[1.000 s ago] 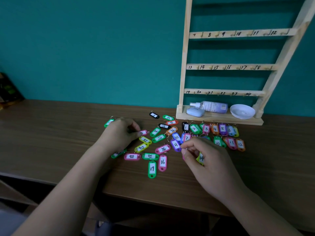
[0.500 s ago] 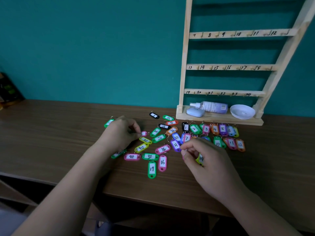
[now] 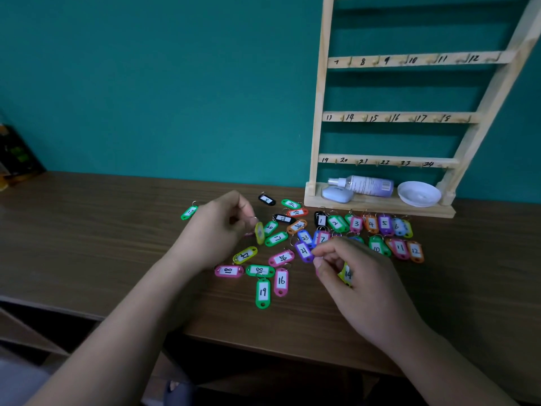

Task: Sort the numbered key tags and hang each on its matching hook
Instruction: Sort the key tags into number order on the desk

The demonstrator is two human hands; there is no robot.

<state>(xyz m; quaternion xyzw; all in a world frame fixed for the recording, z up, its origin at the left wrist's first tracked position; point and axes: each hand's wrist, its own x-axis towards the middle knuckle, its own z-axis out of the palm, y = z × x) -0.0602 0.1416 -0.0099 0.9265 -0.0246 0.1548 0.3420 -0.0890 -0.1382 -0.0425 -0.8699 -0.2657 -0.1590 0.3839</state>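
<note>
brown tabletop (image 3: 87,244) crowded with key tags (image 3: 262,293): left hand (image 3: 216,230) pinches a yellow tag (image 3: 259,233), right hand (image 3: 360,288) grips tag 14 (image 3: 347,273); lifted rings could snag neighbours and scatter them.

The wooden rack (image 3: 322,83) runs off the top edge. The yellow tag (image 3: 259,233) held by the left hand (image 3: 216,230) is blurred — number unreadable; the right hand (image 3: 357,282) covers most of tag 14 (image 3: 347,273).

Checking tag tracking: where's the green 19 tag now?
Green 19 tag: head view, flat on the table, just left of pink 16 tag, closest tag to the front edge.
</note>
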